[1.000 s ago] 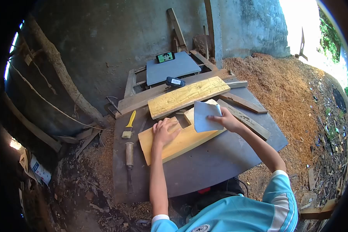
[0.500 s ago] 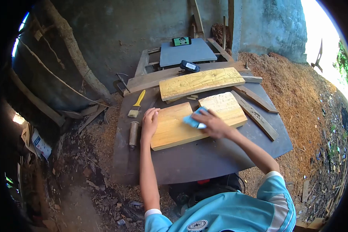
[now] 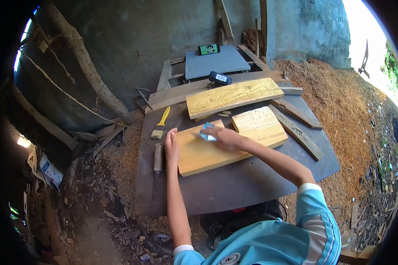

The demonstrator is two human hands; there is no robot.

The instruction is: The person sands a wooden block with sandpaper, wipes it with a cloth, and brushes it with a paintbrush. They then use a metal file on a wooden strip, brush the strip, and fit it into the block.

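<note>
A yellowish wooden board with a notch in its far edge lies on the dark table. Faint marks cover its right part. At the board's left end, my left hand grips the edge, thumb side uppermost. My right hand, blurred by motion, presses a light-blue folded sheet onto the board's left half; whether it is cloth or sandpaper I cannot make out. Behind lies a second board with carved line patterns. A yellow-handled paintbrush and a round-handled tool rest left of my left hand.
Wooden strips lie along the right of the dark table. A black device sits behind the carved board. Farther back, a phone stands on a grey panel. Sawdust is heaped at the right.
My right hand has slid the blue sheet leftward across the board. My left hand stays at the board's left end. The whole view has shifted slightly.
</note>
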